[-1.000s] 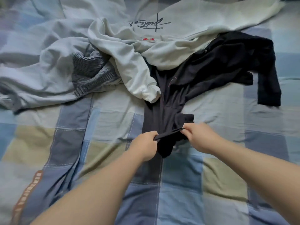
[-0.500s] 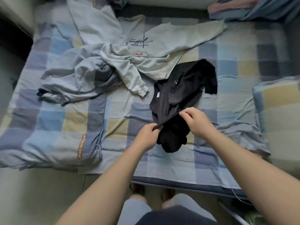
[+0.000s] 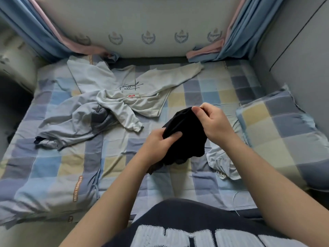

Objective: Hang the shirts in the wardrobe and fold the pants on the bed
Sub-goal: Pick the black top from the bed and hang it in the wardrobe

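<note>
Here, just right of the frame's centre, a bunched black garment (image 3: 185, 138) hangs between both hands over the checked bed (image 3: 53, 166). The left hand (image 3: 160, 145) grips its lower left fold, thumb laid across the cloth. The right hand (image 3: 213, 122) pinches its top edge between thumb and forefinger. A white sweatshirt (image 3: 151, 86) with dark script lies spread at upper centre, a crumpled pale grey garment (image 3: 74, 122) overlapping it at the left. A checked pillow (image 3: 284, 139) lies at the right.
</note>
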### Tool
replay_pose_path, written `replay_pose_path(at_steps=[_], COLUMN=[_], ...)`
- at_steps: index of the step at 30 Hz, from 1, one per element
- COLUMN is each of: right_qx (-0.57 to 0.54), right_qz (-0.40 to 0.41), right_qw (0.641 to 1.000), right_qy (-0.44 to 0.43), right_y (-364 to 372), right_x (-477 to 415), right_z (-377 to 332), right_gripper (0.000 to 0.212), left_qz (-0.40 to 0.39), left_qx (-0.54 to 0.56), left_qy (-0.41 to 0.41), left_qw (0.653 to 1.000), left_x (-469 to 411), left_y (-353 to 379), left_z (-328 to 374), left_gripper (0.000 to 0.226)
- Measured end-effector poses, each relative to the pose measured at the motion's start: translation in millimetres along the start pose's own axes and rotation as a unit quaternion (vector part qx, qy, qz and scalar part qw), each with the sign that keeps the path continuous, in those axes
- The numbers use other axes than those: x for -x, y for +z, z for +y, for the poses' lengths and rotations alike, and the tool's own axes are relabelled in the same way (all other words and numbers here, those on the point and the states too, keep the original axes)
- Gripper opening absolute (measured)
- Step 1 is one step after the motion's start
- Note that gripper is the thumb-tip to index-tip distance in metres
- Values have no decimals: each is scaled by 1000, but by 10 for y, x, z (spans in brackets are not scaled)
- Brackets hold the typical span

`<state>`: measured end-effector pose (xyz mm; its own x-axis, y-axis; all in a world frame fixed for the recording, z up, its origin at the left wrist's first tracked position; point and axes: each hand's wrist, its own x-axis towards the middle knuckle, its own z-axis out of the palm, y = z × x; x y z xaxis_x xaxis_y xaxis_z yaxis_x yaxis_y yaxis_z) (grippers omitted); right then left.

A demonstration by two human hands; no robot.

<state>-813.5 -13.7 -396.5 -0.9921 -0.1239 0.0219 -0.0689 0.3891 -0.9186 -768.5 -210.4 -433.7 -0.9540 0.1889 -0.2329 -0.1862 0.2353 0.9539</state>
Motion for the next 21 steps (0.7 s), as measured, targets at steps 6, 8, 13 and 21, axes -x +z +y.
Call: replay_pose_path(at_steps=[6, 8, 13, 21], right_qx=[64, 113, -13, -159], right_qz=[-213, -201, -65, -169], right_qw=[974, 971, 997, 972], right_qy=[50, 63, 41, 32], right_y=[-516, -602, -594, -535], right_x=[75, 101, 77, 127], right_z=[72, 167, -72, -415], right_gripper=[17, 4, 11, 30], left_qz=[109, 121, 114, 69], left_qx=[184, 171, 105, -28], left_qy=[-14, -17, 38, 121], left_qw=[977, 978, 987, 990], left_x=[-125, -159, -135, -115], left_y=[-133, -201, 10, 239], left_z=[499, 594, 660, 552], left_gripper=[21, 22, 21, 33])
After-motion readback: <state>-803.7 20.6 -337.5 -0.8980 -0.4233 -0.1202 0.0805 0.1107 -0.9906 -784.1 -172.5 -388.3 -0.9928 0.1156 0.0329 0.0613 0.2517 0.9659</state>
